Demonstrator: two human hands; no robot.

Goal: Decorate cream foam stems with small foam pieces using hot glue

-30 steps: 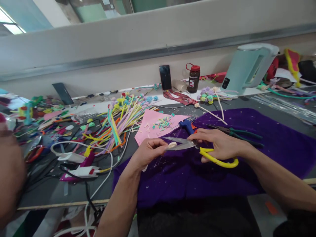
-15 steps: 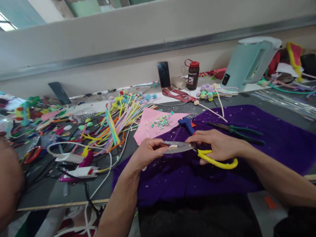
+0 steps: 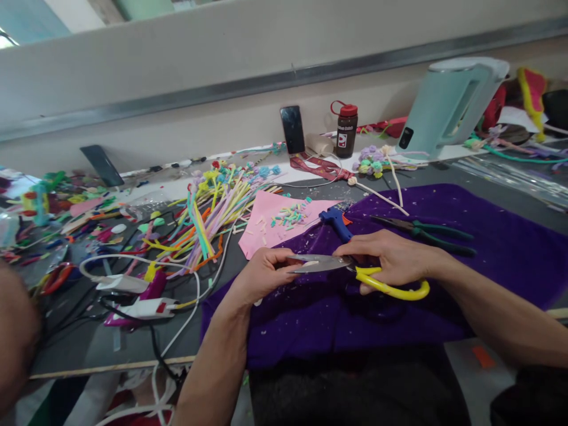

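Tiny cream piece [image 3: 312, 262] pinched between the blades of the yellow-handled scissors [image 3: 355, 273], above the purple cloth [image 3: 488, 248]. Probably feather-light, soft, easy to drop, so best held right at its end. Left hand [image 3: 261, 275] closed on it, right hand [image 3: 393, 260] wrapped round the handle. Green pliers [image 3: 426, 231] nearby.

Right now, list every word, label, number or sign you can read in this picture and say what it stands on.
Nothing here can be read for certain.
Brown bottle with the red cap: a white label with a red mark, print too small and blurred to read.
Dark phone propped against the wall: screen blank, no text.
Yellow-handled scissors: no marking visible.
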